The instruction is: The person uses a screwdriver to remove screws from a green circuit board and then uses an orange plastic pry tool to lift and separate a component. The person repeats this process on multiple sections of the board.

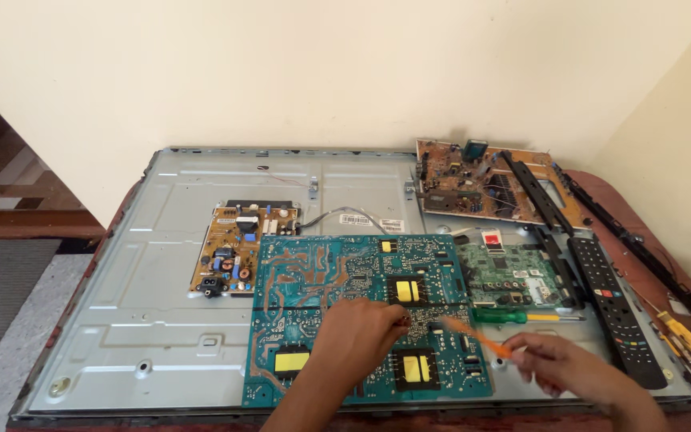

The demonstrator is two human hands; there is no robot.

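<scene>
A large teal circuit board [345, 272] with yellow rectangular patches lies solder side up on the grey metal back panel [161, 264] of a flat screen. My left hand [357, 334] rests on the middle of this board, fingers curled, fingertips touching it. My right hand [565, 368] holds a thin orange tool [473, 334] by its handle. The tool's tip points left and touches the board just right of my left fingertips.
A tan power board [237, 248] is mounted left of the teal board. A green board [513, 276], a green-handled screwdriver [513, 317] and a black remote [617, 308] lie to the right. A brown board [481, 180] with black strips sits at the back right. A yellow tool [685, 334] lies at the table's right edge.
</scene>
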